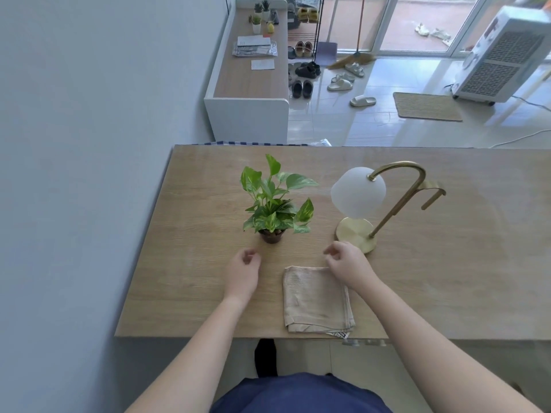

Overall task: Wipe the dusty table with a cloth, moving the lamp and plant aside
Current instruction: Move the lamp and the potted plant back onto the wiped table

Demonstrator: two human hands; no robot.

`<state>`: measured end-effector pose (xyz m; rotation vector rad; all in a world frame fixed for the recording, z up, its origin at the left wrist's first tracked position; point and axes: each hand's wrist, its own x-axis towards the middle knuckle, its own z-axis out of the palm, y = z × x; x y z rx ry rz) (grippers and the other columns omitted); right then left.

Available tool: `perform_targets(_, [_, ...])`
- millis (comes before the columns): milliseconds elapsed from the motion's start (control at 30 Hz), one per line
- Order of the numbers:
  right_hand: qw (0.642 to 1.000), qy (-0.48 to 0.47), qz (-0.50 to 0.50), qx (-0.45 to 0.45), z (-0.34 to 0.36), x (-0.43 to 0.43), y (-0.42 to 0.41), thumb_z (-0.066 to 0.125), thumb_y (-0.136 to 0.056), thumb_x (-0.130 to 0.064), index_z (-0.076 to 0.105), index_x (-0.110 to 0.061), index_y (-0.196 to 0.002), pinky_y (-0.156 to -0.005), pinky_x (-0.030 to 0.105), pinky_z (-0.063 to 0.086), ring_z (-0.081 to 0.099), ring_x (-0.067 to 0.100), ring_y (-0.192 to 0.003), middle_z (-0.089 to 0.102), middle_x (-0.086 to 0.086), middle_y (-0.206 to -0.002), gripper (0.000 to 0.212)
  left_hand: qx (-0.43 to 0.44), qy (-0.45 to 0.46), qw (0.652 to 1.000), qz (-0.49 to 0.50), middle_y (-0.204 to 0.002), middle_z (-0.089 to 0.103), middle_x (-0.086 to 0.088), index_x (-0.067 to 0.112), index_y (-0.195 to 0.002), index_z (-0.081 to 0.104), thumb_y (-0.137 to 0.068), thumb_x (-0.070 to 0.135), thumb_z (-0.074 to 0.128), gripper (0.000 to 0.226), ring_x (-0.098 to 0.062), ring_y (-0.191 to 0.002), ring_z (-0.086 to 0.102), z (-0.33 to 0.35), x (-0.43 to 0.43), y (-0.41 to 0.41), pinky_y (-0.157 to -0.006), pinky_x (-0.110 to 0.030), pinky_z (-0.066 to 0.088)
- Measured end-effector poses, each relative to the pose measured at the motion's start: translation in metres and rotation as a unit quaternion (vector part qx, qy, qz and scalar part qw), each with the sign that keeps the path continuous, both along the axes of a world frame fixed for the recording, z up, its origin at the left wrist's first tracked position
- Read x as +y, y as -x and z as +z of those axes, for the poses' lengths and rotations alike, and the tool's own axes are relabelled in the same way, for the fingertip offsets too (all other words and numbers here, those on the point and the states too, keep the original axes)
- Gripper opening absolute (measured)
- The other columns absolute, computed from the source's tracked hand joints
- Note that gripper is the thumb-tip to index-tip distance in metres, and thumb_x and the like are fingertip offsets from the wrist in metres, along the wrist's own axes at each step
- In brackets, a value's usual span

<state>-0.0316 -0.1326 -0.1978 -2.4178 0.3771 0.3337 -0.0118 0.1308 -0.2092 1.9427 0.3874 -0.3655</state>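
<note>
Table (447,278), wood-grain top, seen from above by the head camera; its left edge runs beside a plain grey wall (89,174). Cloth (316,299), beige and folded into a rough square, lies flat at the near edge of the table, a small label showing at its near right corner. Plant (274,201), green with variegated leaves, stands upright in a small dark pot (272,236) towards the middle of the table, beyond and to the left of the cloth. Lamp (356,234), brass with a round base, a curved neck and a white globe shade (357,192), stands upright to the right of the plant and apart from it.

Left hand (241,271) is over bare tabletop just short of the pot, fingers loosely curled, holding nothing. Right hand (347,265) is over the far right corner of the cloth, near the lamp base, fingers likewise loosely curled and empty; whether its wrist touches the cloth cannot be told. Both forearms are bare and reach in from the near edge.

Background: a low white cabinet (247,114) bearing papers and small potted plants; shoes and sandals (340,83) scattered on a pale tiled floor; a woven doormat (426,106); a white air cooler (504,55) by glass doors.
</note>
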Motion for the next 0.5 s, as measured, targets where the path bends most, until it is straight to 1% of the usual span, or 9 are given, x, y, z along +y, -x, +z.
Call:
perform_targets(33, [0.999,0.034,0.025,0.013,-0.005,-0.006,0.010,0.063,-0.095,-0.020,0.072,-0.026,-0.100,-0.093,0.037,0.051,0.062,0.020,-0.102,0.063,-0.005,-0.102,0.012,-0.018,-0.048,0.997,-0.056,-0.106,0.070,0.012,0.026,-0.116,0.071,-0.105,0.034,0.061,0.017,-0.016,-0.107,0.068,-0.004,-0.002,0.006,-0.081,-0.026,0.050])
perform_targets(67, [0.997,0.060,0.050,0.025,-0.009,-0.010,0.019,0.063,-0.095,-0.022,0.071,-0.025,-0.105,-0.093,0.035,0.048,0.058,0.020,-0.104,0.060,-0.007,-0.103,0.014,-0.037,-0.095,0.988,-0.112,-0.105,0.069,0.014,0.028,-0.118,0.071,-0.102,0.034,0.064,0.018,-0.012,-0.104,0.066,-0.008,-0.005,0.010,-0.079,-0.024,0.048])
perform_targets(133, [0.992,0.086,0.080,0.035,-0.013,-0.013,0.031,0.063,-0.096,-0.026,0.067,-0.024,-0.115,-0.092,0.032,0.043,0.049,0.017,-0.105,0.054,-0.009,-0.106,0.020,-0.067,-0.163,0.962,-0.209,-0.110,0.066,0.016,0.030,-0.122,0.070,-0.099,0.039,0.065,0.026,-0.008,-0.106,0.061,-0.011,-0.016,0.014,-0.086,-0.027,0.050])
perform_targets(200, [0.991,0.094,0.086,0.032,-0.014,-0.012,0.032,0.063,-0.098,-0.030,0.062,-0.022,-0.120,-0.090,0.031,0.042,0.045,0.015,-0.106,0.051,-0.009,-0.107,0.023,-0.069,-0.204,0.939,-0.267,-0.116,0.062,0.014,0.032,-0.124,0.068,-0.098,0.045,0.064,0.029,-0.011,-0.112,0.054,-0.012,-0.028,0.016,-0.094,-0.033,0.052])
perform_targets(267, [0.991,0.094,0.087,0.036,-0.013,-0.009,0.029,0.062,-0.099,-0.031,0.060,-0.021,-0.120,-0.089,0.031,0.041,0.046,0.018,-0.111,0.050,-0.007,-0.109,0.023,-0.071,-0.229,0.927,-0.289,-0.116,0.060,0.013,0.032,-0.118,0.066,-0.098,0.046,0.066,0.024,-0.014,-0.112,0.051,-0.010,-0.037,0.015,-0.095,-0.037,0.053])
perform_targets(333, [0.989,0.103,0.097,0.044,-0.013,-0.007,0.026,0.061,-0.101,-0.033,0.060,-0.019,-0.120,-0.090,0.033,0.042,0.045,0.020,-0.116,0.047,-0.005,-0.110,0.023,-0.075,-0.225,0.929,-0.284,-0.107,0.061,0.014,0.033,-0.105,0.063,-0.097,0.040,0.069,0.012,-0.012,-0.105,0.055,-0.007,-0.042,0.011,-0.091,-0.038,0.055])
perform_targets(400, [0.986,0.115,0.107,0.055,-0.012,-0.007,0.026,0.060,-0.103,-0.036,0.059,-0.018,-0.118,-0.093,0.036,0.043,0.043,0.021,-0.116,0.046,-0.003,-0.112,0.024,-0.066,-0.197,0.938,-0.276,-0.096,0.064,0.015,0.032,-0.095,0.061,-0.098,0.032,0.070,0.010,-0.009,-0.093,0.061,-0.006,-0.042,0.008,-0.084,-0.038,0.057])
perform_targets(433, [0.986,0.116,0.107,0.056,-0.012,-0.007,0.027,0.059,-0.103,-0.037,0.058,-0.019,-0.115,-0.093,0.037,0.043,0.043,0.022,-0.115,0.047,-0.003,-0.111,0.022,-0.059,-0.176,0.943,-0.276,-0.093,0.066,0.014,0.031,-0.093,0.060,-0.098,0.028,0.070,0.012,-0.008,-0.089,0.062,-0.006,-0.041,0.007,-0.082,-0.037,0.058])
perform_targets(500, [0.989,0.100,0.096,0.056,-0.012,-0.008,0.030,0.058,-0.103,-0.035,0.051,-0.021,-0.108,-0.088,0.038,0.043,0.044,0.021,-0.110,0.051,-0.005,-0.108,0.017,-0.053,-0.136,0.950,-0.277,-0.091,0.068,0.012,0.029,-0.095,0.062,-0.098,0.024,0.072,0.012,-0.006,-0.086,0.064,-0.005,-0.038,0.005,-0.081,-0.031,0.057])
